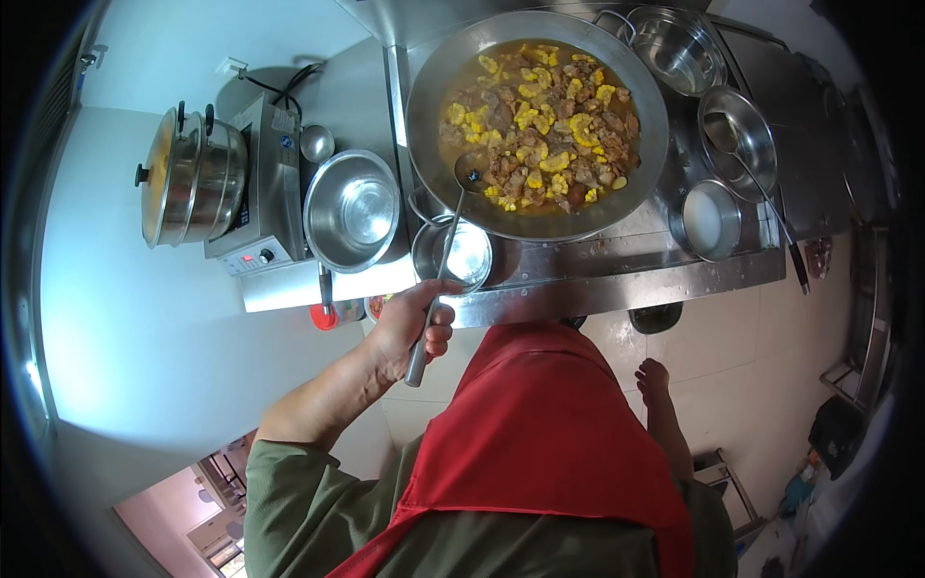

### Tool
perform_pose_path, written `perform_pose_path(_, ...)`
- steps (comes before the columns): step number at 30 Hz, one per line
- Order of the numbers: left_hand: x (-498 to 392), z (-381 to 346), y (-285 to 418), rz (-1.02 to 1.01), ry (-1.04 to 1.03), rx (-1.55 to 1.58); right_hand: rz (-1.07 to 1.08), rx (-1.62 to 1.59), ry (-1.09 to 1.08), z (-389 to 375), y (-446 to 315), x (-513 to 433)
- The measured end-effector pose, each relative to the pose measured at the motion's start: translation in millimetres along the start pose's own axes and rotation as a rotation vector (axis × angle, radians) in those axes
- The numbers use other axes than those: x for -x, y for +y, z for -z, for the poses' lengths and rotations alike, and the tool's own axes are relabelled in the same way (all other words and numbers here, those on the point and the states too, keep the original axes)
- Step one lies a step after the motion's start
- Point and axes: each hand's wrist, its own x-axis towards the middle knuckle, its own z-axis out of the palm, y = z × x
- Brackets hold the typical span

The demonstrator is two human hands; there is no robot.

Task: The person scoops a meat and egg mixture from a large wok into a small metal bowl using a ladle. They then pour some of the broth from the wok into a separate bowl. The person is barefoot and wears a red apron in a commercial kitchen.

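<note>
My left hand is closed around the handle of a metal ladle. The ladle's bowl rests at the lower left of the stew of meat and corn pieces, inside a large wide metal wok. Just beyond my fist stands a small steel pot, partly under the ladle's handle. My right hand hangs beside the red apron, below the counter's edge and away from the cookware; its fingers look loosely curled, and nothing shows in it.
Left of the wok are a steel bowl, a second ladle and a stacked steamer pot by an electric cooker. On the right stand a steel basin holding a long-handled ladle, a bowl of whitish liquid and stacked bowls.
</note>
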Motion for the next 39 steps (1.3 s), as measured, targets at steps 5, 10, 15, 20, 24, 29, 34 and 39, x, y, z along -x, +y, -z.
perform_pose_path(5, 9.2, -6.0, -9.3, -0.08, 0.081, -0.089, 0.053, 0.032, -0.061, -1.0, -22.3, -4.4)
perform_pose_path(10, 21.4, 11.1, -22.0, 0.001, 0.007, 0.065, 0.053, 0.058, -0.027, -2.1, -32.8, -1.1)
perform_pose_path(15, 8.4, 10.4, -21.2, 0.069, -0.151, 0.325, 0.001, 0.102, -0.031, 14.2, -19.5, -19.0)
perform_pose_path(20, 7.1, 43.9, -36.6, 0.1, -0.409, 0.608, -0.017, 0.098, -0.061, 24.0, -16.3, -26.3)
perform_pose_path(24, 30.8, 44.9, -47.1, 0.076, -0.384, 0.636, -0.001, 0.097, -0.005, 18.4, -23.2, -14.8)
perform_pose_path(29, 44.3, 51.7, -59.1, 0.052, -0.381, 0.564, 0.03, 0.076, -0.03, 10.1, -29.3, -6.7)
perform_pose_path(34, 39.6, 46.1, -66.6, 0.08, -0.466, 0.614, 0.053, 0.069, -0.037, 4.8, -34.7, -3.5)
perform_pose_path(39, 34.3, 31.7, -63.4, 0.092, -0.423, 0.439, 0.078, 0.018, -0.069, 4.2, -40.1, 3.7)
